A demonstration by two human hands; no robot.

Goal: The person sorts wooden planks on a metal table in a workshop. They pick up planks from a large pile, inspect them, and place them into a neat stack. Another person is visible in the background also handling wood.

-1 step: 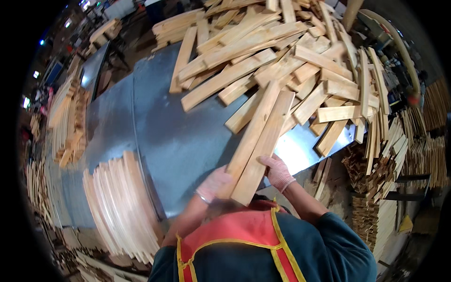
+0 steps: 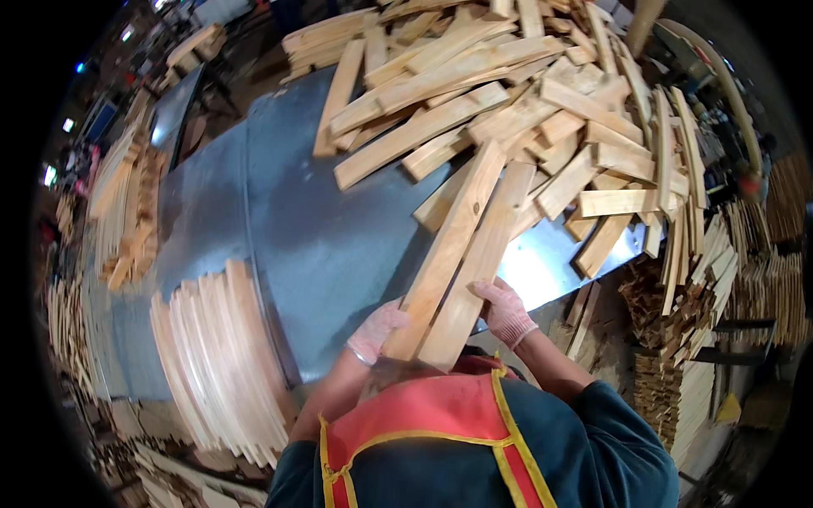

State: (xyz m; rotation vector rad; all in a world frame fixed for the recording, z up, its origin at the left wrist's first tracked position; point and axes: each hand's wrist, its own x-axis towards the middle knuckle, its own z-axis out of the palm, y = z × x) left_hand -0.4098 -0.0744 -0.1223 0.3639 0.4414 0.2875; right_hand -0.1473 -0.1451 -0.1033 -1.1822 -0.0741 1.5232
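Two long, pale wooden boards lie side by side in front of me, pointing away from my body. My left hand (image 2: 378,330), in a light knitted glove, grips the left board (image 2: 454,233) by its near outer edge. A dark knot shows on that board's upper face. My right hand (image 2: 506,315), gloved alike, is closed round the outer edge of the right board (image 2: 484,264), with the thumb on top. A narrow dark gap separates the two boards. Their far ends reach the loose pile of boards (image 2: 422,137); my fingers underneath are hidden.
A grey metal-topped table (image 2: 318,245) extends under the pile and to the left. On its near left part stands a tight row of pale strips (image 2: 224,364). Another wood stack (image 2: 123,212) sits farther left. Stacked slats (image 2: 783,288) stand beyond the right side.
The left board has turned slightly, so its knotted face shows more, and the gap between the boards is wider. My left hand has shifted a little left. My right hand is nearly unmoved.
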